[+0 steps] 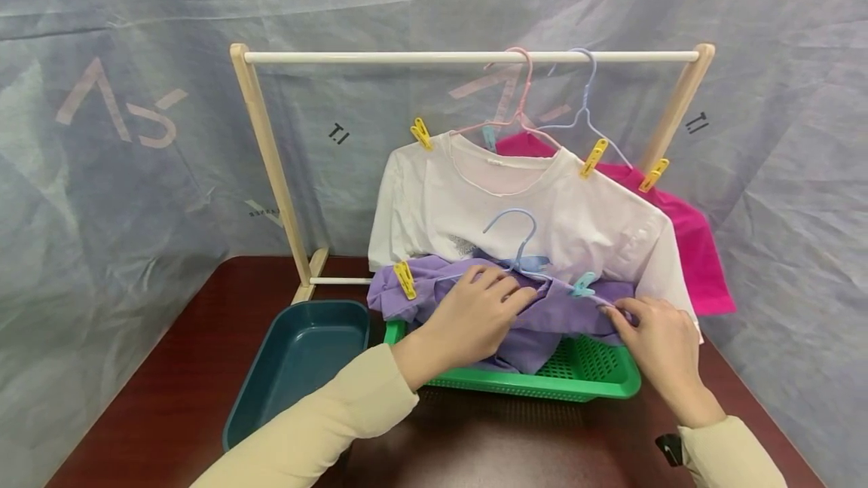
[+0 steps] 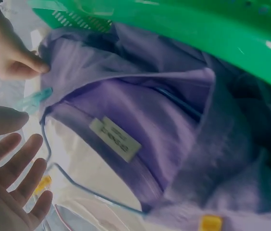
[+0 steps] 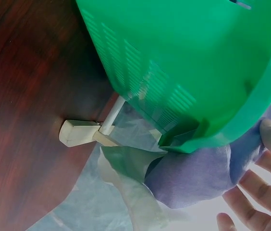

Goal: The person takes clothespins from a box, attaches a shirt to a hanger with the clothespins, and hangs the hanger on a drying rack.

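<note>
A purple shirt (image 1: pixel 570 313) on a blue hanger (image 1: pixel 534 228) lies over the green basket (image 1: pixel 536 385). A yellow clothespin (image 1: pixel 404 280) clips one shoulder, and a light-blue clothespin (image 1: pixel 583 285) the other. My right hand (image 1: pixel 661 341) pinches the shirt's right shoulder edge between thumb and fingers. Just below the hanger hook is my left hand (image 1: pixel 475 315); in the left wrist view this hand (image 2: pixel 10 178) has its fingers loosely spread, apart from the cloth, with nothing in them. A white label (image 2: pixel 115 138) shows inside the shirt's collar.
Behind stands a drying rack with a white rail (image 1: pixel 380 57). From it hang a white shirt (image 1: pixel 502 172) on a pink hanger (image 1: pixel 525 89) and a magenta shirt (image 1: pixel 698 247), with clothespins at their shoulders. A dark teal tray (image 1: pixel 298 367) stands left on the reddish-brown table (image 1: pixel 183 367).
</note>
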A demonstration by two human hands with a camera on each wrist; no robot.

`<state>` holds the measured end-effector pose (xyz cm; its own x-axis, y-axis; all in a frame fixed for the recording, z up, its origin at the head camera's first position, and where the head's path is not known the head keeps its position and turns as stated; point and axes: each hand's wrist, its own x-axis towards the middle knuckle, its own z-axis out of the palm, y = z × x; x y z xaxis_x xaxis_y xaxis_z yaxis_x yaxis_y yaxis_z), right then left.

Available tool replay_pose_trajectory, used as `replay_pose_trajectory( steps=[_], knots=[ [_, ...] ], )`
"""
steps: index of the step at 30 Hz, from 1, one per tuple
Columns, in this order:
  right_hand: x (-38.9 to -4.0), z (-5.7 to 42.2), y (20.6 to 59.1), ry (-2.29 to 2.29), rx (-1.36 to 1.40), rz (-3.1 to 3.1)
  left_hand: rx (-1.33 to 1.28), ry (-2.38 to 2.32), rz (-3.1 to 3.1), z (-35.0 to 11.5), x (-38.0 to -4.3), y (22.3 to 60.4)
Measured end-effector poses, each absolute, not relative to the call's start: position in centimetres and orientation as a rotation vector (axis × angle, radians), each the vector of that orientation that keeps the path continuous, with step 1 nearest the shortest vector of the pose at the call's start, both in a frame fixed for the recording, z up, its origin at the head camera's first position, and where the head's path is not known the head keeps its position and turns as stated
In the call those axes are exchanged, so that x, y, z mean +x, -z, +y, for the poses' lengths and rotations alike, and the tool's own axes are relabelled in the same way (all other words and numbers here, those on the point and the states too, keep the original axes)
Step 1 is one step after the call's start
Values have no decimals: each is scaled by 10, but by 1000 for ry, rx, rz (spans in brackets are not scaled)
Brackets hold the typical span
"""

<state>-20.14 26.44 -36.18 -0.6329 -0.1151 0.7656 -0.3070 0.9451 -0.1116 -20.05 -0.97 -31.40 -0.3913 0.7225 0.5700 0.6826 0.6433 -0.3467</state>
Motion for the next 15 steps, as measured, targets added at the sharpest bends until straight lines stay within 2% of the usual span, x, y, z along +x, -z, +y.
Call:
replay_pose_trajectory(
  steps=[15],
  knots=[
    [-200, 265, 361, -299, 297, -2254, -925, 136, -2222, -77, -205, 314]
  ],
)
